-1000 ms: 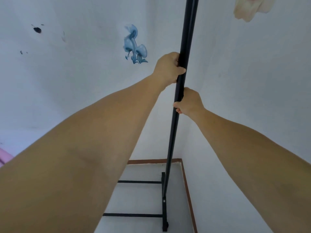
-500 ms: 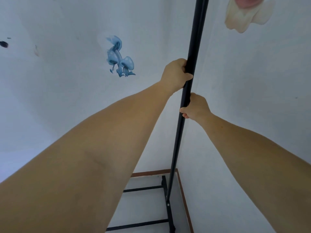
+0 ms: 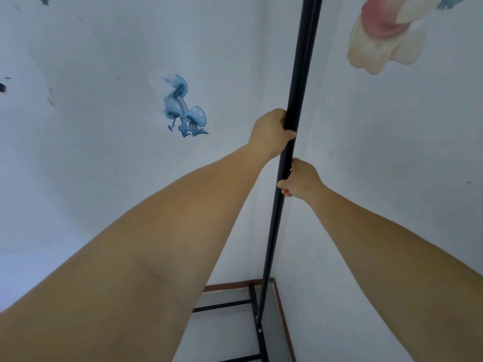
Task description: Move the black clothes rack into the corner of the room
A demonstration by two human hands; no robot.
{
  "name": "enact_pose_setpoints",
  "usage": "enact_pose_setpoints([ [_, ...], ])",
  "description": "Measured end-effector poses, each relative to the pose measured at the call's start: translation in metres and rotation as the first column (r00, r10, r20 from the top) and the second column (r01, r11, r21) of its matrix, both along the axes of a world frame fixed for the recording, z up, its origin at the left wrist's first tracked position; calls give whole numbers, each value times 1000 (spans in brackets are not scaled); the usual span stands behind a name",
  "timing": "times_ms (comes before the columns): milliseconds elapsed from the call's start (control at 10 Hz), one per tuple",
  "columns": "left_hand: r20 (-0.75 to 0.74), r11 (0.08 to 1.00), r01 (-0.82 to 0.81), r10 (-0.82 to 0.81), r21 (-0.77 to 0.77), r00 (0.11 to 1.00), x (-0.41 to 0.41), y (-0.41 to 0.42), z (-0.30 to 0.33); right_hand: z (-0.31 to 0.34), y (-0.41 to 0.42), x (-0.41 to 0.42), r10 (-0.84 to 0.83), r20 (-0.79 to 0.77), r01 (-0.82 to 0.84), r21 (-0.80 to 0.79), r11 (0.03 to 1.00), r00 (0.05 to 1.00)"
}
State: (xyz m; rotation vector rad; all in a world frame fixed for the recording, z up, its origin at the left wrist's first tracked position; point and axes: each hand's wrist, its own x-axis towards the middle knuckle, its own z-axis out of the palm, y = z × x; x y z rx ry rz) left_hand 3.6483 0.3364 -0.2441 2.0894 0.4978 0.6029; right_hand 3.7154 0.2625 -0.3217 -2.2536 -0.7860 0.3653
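Black clothes rack: upright pole gripped by left hand above right hand, fingers wrapped tight. Base sits beside the corner skirting. Step: final placement. Next: probably nudge flush, release.

blue mushroom decal on left wall; pink-cream decal on right wall

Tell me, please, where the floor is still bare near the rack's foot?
Bare floor lies between the rack's two black crossbars, left of the base rail. A narrower strip sits between that rail and the brown skirting. The corner itself is crowded by the upright pole.
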Motion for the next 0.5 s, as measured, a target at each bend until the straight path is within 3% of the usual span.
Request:
enact_pose_setpoints([
  [300,-115,992,36,-22,120,993,-25,-23,7,18,-28,-11,46,139,-33,-99,995,989],
  [500,-160,973,7,31,232,987,-60,-33,18,40,-45,-34,61,315,-63,-4,998,947],
])
